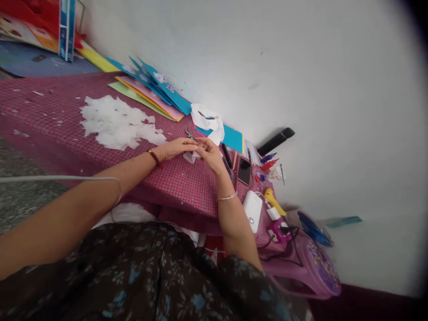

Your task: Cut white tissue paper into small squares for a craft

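Observation:
My left hand (179, 148), with a beaded bracelet at the wrist, meets my right hand (211, 155) fingertip to fingertip over the table. Both are closed in a pinch on a small piece of white tissue paper (190, 157), which hangs out below the fingers. Part of it is hidden by the hands. Just behind my fingers lies a pair of scissors (189, 133), partly covered. To the left, many cut white tissue pieces (117, 123) form a loose pile. A strip or roll of white tissue (204, 117) rests beyond my right hand.
Coloured card sheets (147, 96) lean near the wall behind the checked tablecloth (180, 187). On the right are pens (227, 156), a phone (244, 171), a white power device (253, 210), a yellow glue gun (274, 201) and a purple power strip (278, 230) with cables. A pink stool (301, 267) stands beyond.

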The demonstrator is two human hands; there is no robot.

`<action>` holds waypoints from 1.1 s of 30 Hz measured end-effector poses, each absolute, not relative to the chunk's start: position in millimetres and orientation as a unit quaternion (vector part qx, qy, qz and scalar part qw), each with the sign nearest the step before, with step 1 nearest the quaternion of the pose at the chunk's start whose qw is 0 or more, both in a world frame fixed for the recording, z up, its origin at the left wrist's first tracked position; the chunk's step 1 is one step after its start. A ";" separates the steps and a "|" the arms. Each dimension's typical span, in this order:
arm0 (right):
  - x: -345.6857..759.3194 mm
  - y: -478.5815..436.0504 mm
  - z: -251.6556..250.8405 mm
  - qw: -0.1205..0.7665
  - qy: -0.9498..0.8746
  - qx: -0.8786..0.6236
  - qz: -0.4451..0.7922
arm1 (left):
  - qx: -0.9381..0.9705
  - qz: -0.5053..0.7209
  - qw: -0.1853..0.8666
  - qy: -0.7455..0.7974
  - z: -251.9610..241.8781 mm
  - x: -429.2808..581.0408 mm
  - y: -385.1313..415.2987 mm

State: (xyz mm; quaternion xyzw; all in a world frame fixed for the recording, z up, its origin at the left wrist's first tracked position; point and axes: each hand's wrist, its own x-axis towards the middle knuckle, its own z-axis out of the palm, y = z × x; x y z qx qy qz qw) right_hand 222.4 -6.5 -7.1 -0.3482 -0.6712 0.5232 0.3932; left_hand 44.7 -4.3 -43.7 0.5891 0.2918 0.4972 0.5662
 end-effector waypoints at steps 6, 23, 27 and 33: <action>221.4 -6.7 -6.2 0.416 -0.666 -0.374 0.493 | 0.565 0.471 0.605 0.305 -36.4 33.0 -11.0; 205.4 6.3 -36.7 0.507 -0.529 -0.435 0.523 | 0.325 0.618 0.669 0.254 -18.3 5.8 -6.7; 195.9 5.1 -42.2 0.490 -0.535 -0.432 0.536 | 0.289 0.635 0.662 0.274 -18.7 5.0 -3.2; 204.5 2.9 -50.7 0.435 -0.548 -0.431 0.569 | 0.265 0.650 0.640 0.313 -15.4 2.9 -1.6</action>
